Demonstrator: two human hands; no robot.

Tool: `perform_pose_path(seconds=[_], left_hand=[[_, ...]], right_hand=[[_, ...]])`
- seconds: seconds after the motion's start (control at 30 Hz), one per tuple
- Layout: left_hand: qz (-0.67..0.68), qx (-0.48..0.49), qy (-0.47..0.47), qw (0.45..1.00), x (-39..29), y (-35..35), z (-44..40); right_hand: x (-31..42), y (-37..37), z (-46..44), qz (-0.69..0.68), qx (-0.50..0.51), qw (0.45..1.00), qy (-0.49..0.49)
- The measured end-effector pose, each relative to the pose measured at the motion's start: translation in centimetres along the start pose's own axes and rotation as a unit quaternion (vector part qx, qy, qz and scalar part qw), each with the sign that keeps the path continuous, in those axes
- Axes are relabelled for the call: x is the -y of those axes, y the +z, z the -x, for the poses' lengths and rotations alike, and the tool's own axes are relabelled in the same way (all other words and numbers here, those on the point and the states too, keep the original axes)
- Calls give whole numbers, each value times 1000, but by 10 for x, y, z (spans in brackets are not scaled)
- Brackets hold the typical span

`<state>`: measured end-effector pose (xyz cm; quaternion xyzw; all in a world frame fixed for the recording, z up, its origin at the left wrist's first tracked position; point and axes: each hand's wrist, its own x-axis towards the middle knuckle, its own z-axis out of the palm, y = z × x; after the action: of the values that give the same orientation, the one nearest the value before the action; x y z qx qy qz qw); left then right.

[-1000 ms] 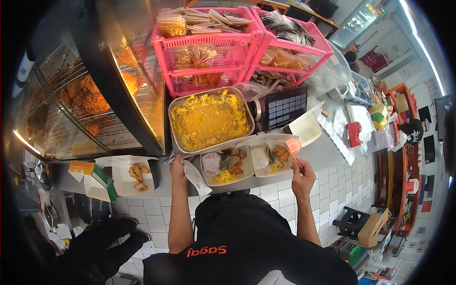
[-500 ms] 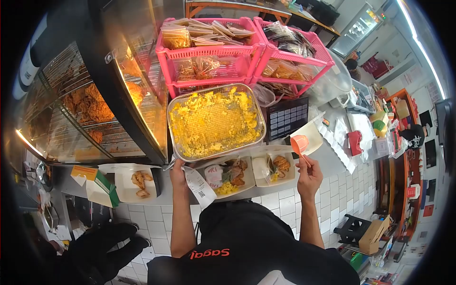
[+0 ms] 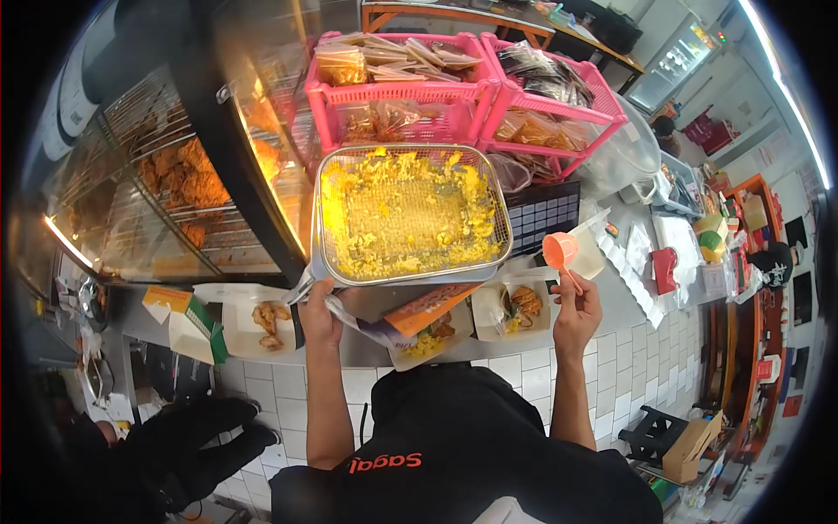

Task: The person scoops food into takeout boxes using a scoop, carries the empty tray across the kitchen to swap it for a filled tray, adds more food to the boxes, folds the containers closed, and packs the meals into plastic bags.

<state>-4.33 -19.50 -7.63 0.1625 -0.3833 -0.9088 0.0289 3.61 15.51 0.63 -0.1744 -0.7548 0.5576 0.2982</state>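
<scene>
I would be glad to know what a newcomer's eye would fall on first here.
Probably the tray of yellow crumbs in the middle, with pink baskets of packets behind it. Next, perhaps, the fried chicken in the lit cabinet on the left, then the orange scoop in the right hand.

I see both bare forearms point(image 3: 329, 410) stretched forward; near the counter's point(image 3: 360, 353) front edge, the left hand point(image 3: 321, 316) curled tight, the right hand point(image 3: 576, 318) set in a pinch.

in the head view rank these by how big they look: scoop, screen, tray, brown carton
1. Tray
2. Screen and brown carton: too alike to rank, and the screen is partly covered
3. Scoop
</scene>
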Motion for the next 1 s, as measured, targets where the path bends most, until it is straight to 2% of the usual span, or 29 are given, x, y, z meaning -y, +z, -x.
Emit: perform_pose_path(seconds=[0.1, 0.13, 0.3, 0.57, 0.7, 0.73, 0.8, 0.9, 0.97, 1.0], left_hand=[[-20, -37, -10, 999, -13, 1, 9], [-63, -46, 24, 997, -18, 3, 15], [-73, -59, 49, 994, -23, 1, 35], [-9, -49, 38, 998, -13, -1, 60], [3, -62, 77, 995, -7, 3, 93], [22, -54, 61, 996, -2, 0, 103], [50, -65, 75, 994, 6, -2, 133], [73, -159, 127, 976, 14, 2, 187], [103, -179, 128, 970, 23, -2, 233], [110, -206, 152, 960, 29, -10, 257]], right_hand=[[-1, 9, 0, -33, 16, 999, -4], [-1, 11, 1, -48, 16, 999, -7], [5, 14, -1, -57, 40, 997, -13], [8, 13, -1, -66, 63, 996, -23], [22, 2, -5, -134, 44, 989, -51], [27, -2, -9, -146, 39, 987, -62], [38, -10, -13, -180, 68, 978, -77], [53, -10, -8, -229, 139, 958, -100], [52, -10, 4, -215, 201, 942, -163], [65, -7, 22, -256, 222, 928, -155]])
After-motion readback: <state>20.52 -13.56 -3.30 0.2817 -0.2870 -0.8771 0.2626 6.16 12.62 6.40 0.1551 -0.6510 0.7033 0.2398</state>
